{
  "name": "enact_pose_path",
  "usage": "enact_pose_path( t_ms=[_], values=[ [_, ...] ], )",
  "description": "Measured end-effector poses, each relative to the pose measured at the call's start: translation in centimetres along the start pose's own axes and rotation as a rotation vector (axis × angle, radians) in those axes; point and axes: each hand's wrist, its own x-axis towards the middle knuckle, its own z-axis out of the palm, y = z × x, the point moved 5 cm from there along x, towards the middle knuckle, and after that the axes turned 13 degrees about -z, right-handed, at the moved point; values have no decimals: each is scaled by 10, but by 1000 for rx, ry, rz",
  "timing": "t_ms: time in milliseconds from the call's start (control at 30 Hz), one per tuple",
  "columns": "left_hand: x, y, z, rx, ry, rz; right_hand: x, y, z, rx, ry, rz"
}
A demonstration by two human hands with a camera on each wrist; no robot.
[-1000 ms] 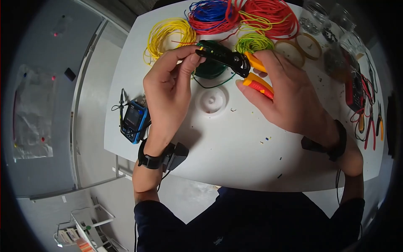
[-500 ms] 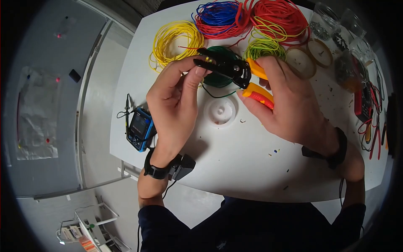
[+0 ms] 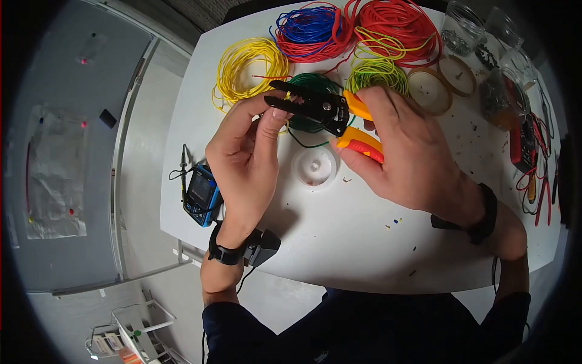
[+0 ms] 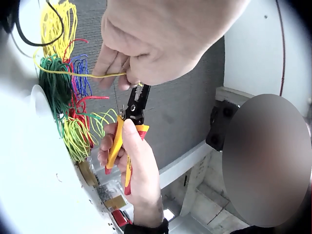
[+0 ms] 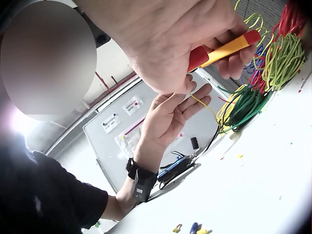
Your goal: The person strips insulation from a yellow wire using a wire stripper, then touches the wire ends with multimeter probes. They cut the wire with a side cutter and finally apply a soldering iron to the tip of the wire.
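Note:
The left hand [image 3: 248, 151] pinches a yellow wire [image 4: 92, 75] between thumb and index finger, at the black jaws of a wire stripper [image 3: 312, 108]. The right hand [image 3: 406, 151] grips the stripper's yellow and red handles [image 3: 362, 144], which stand spread apart. In the left wrist view the right hand [image 4: 139, 170] holds the tool below the left hand [image 4: 165, 44]. From the right wrist the wire [image 5: 202, 102] shows running off the left hand's fingers toward the coils; the jaws are hidden there.
Yellow [image 3: 230, 67], blue [image 3: 309, 25], red [image 3: 406, 24], yellow-green [image 3: 379, 76] and green coils lie behind the hands. A small white dish [image 3: 315, 170] stands below the tool. A blue-edged device [image 3: 202, 194] is left; jars [image 3: 464, 27] and a red meter [image 3: 521, 145] are right.
The hands and stripper have moved slightly left and down since half a second ago, the tool still held at the left fingertips. The head view has shifted a little from the first frame.

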Motion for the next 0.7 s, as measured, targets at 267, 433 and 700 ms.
enact_pose_path(
  t_ms=[267,433,700],
  values=[
    [0,-1,-1,7,12,-9,1,-1,2,-24,2,-24],
    [-1,-1,-1,-7,4,-21,1,0,4,3,-5,-15],
    [-1,0,0,-35,6,-27,0,-1,5,9,-3,-21]
  ],
)
